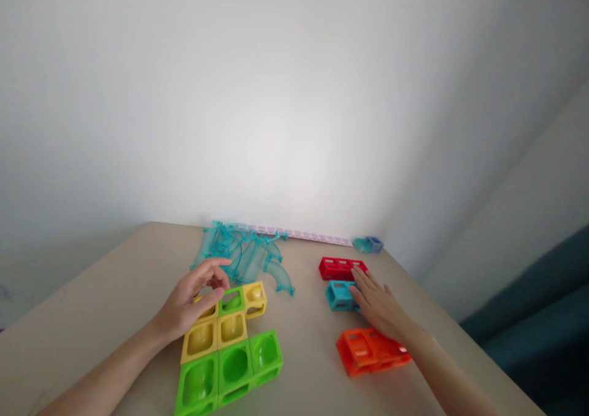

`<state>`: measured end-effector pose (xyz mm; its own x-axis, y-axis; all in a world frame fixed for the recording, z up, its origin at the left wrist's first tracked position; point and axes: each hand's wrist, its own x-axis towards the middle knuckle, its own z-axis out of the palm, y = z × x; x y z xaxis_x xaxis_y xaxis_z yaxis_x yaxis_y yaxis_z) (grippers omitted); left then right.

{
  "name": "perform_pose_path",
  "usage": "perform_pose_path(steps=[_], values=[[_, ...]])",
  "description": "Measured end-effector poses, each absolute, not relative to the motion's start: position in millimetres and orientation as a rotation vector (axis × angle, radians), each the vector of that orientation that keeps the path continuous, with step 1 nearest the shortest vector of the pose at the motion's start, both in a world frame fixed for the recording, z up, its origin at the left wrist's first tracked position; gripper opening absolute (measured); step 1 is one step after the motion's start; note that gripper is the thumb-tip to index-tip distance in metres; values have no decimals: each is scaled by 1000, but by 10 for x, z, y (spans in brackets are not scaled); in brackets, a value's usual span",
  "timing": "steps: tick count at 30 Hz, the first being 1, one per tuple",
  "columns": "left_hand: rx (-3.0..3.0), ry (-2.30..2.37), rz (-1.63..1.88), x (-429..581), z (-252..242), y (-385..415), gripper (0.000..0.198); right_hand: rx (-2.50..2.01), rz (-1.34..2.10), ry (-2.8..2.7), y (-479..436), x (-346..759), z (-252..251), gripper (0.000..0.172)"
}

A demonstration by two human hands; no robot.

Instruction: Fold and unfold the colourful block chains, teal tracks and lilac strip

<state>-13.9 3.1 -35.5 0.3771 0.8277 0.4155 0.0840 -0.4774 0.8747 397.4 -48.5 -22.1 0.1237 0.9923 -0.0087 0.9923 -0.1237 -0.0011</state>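
Left grip (193, 296): I curled it over yellow blocks (201, 338); grasping or not, I couldn't tell.
Right grip (381, 305): I laid it flat, released, over blue blocks (339, 295).

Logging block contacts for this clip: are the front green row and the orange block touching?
Apart: the head view shows a stretch of tabletop between the green row's right end and the orange block's left end.
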Motion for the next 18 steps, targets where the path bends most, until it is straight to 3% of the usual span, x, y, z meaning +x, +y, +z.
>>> perform_pose_path(steps=[18], values=[[1842, 796, 1152, -141, -353, 19, 37, 2265, 324, 2372, -1038, 3982, -411, 61]])
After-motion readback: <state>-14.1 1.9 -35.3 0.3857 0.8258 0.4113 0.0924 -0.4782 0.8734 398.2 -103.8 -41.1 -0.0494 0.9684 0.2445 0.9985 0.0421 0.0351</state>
